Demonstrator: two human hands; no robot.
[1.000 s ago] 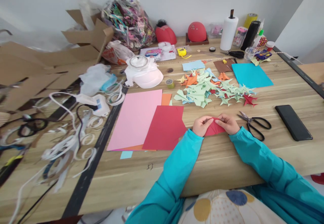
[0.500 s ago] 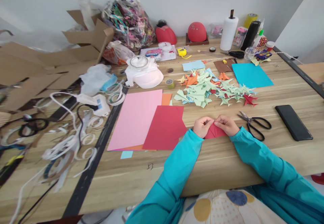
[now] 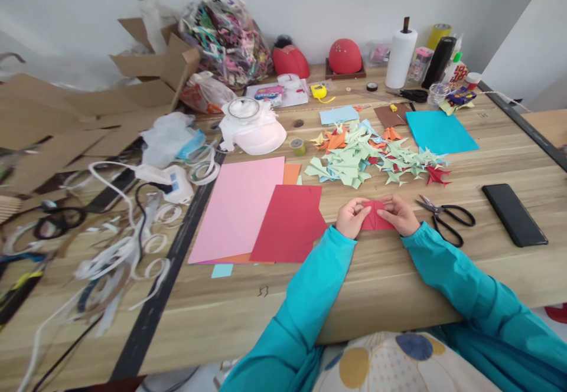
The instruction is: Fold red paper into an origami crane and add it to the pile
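A small piece of red folded paper (image 3: pixel 374 217) is held between my two hands just above the wooden table, with crease lines showing on it. My left hand (image 3: pixel 351 217) pinches its left side, thumb on top. On the right side my right hand (image 3: pixel 399 214) grips it the same way. Larger sheets of red paper (image 3: pixel 287 224) and pink paper (image 3: pixel 241 209) lie to the left of my hands. Beyond my hands is a heap of folded paper cranes (image 3: pixel 354 156), mostly pale green, with some orange, blue and red. Black-handled scissors (image 3: pixel 443 212) rest right of my right hand.
A black phone (image 3: pixel 514 214) lies at the right. Blue paper (image 3: pixel 440 131) sits behind the scissors. Cables and a white power strip (image 3: pixel 177 184) clutter the left, with an open cardboard box (image 3: pixel 155 73) behind. Bottles and a paper towel roll (image 3: pixel 401 58) stand at the back.
The red paper now shows as a flatter, squarer shape with its creases visible. My fingers have moved apart from its top middle to its two sides.
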